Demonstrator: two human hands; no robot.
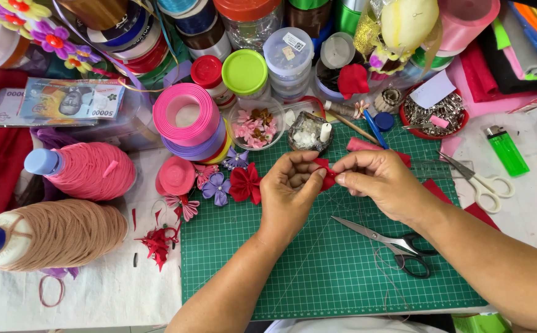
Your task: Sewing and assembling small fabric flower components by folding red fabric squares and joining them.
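Note:
Over the green cutting mat (318,271), my left hand (290,194) and my right hand (382,182) meet on a small red piece of ribbon or fabric (326,174). Fingertips of both hands pinch it, left from the near side, right from the right. Most of the red piece is hidden by the fingers. Black-handled scissors (392,243) lie on the mat just below my right wrist. A finished red fabric flower (245,183) lies left of my left hand, with purple flowers (217,188) beside it.
White-handled scissors (481,182) and a green lighter (506,150) lie at right. A small dish with a candle (311,132) stands behind the hands. Pink ribbon rolls (187,117), two thread cones (86,171), jars, a pin tray (435,114) and banknotes (56,102) crowd the back and left.

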